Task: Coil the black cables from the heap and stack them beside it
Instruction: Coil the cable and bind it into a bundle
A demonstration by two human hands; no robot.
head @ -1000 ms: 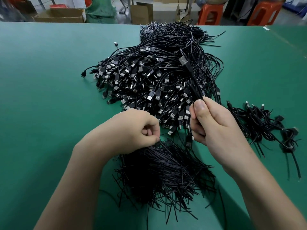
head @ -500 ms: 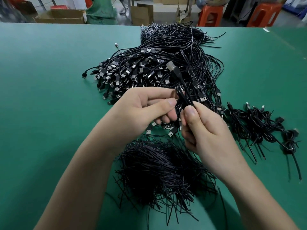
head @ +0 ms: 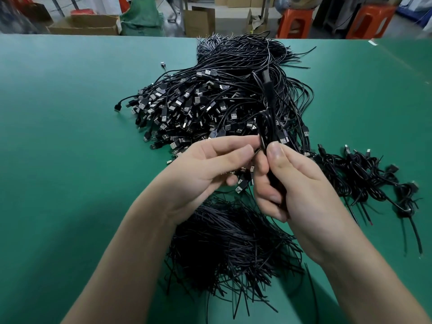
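Green desk (head: 70, 136) carried a heap of black cables (head: 210, 108) at its middle. The right hand (head: 299, 190) gripped a folded cable (head: 268, 99) upright over the heap. The left hand (head: 205, 169) pinched a thin black strand (head: 256, 150) beside it. Coiled cables (head: 364, 178) lay toward the right edge, and loose ties (head: 233, 249) lay near the front edge.

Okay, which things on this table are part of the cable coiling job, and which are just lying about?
Job: heap of black cables; half-coiled cable, gripped by the right hand; stack of coiled cables; pile of thin black ties.
Lying about: cardboard boxes; orange stools; green sack.
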